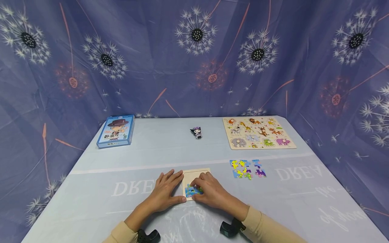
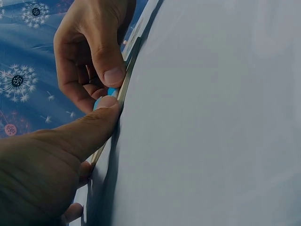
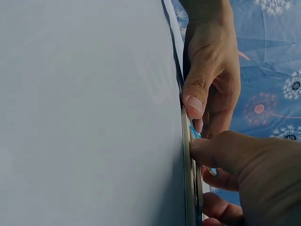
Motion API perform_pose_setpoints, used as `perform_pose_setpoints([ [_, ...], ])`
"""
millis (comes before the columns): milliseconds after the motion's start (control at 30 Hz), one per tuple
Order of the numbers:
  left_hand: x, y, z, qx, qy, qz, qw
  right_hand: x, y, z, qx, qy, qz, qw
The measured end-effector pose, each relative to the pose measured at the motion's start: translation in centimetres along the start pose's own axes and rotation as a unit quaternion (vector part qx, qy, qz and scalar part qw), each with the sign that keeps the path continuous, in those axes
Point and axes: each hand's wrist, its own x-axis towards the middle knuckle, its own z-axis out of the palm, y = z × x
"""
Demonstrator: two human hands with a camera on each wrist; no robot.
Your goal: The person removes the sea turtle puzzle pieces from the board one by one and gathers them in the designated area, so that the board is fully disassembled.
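A small square wooden puzzle tray [image 1: 189,176] lies on the table, its lower part filled with joined blue jigsaw pieces [image 1: 189,191]. Along its left edge rests my left hand [image 1: 165,191], fingers fairly straight and thumb on the lower left corner. Over the tray's right half my right hand [image 1: 211,191] curls, thumb low and index finger bent, pinching a jigsaw piece that the fingers mostly hide. The left wrist view shows both thumbs close together at the tray's near edge [image 2: 129,77]. Seen edge-on in the right wrist view, the tray [image 3: 186,165] has a bit of blue between the hands.
Several loose jigsaw pieces [image 1: 247,169] lie right of the tray. Farther back are a blue game box [image 1: 117,131] at left, a small black-and-white figurine [image 1: 197,132] in the middle and a wooden animal peg board [image 1: 258,133] at right. A dandelion-print curtain [image 1: 170,67] hangs behind.
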Motion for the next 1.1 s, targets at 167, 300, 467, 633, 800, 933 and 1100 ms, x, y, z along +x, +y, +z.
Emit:
perform_pose_setpoints([
  [167, -0.1, -0.1, 0.0, -0.001, -0.001, -0.001, 1.0, -0.1, 0.0, 0.1, -0.005, 0.015, -0.001, 0.9999],
  [300, -0.2, -0.1, 0.0, -0.003, -0.002, -0.002, 1.0, -0.1, -0.1, 0.2, 0.002, 0.023, 0.005, 0.9997],
  [467, -0.1, -0.1, 0.0, -0.004, 0.002, 0.002, 1.0, -0.2, -0.1, 0.1, 0.015, 0.031, 0.015, 0.9993],
  [633, -0.1, 0.0, 0.0, -0.007, 0.001, 0.001, 1.0, -0.6, -0.1, -0.6, 0.059, 0.044, 0.025, 0.997],
  [800, -0.1, 0.0, -0.1, -0.001, 0.004, -0.007, 1.0, -1.7, 1.2, -2.2, 0.058, 0.068, 0.03, 0.9955],
  [933, 0.0, 0.0, -0.1, 0.003, 0.004, -0.01, 0.9999, -3.6, 3.7, -3.9, 0.022, 0.077, 0.047, 0.9956],
  [1100, 0.0, 0.0, 0.0, 0.0, 0.003, -0.008, 1.0, -6.6, 7.3, -5.5, -0.023, 0.081, 0.084, 0.9929],
])
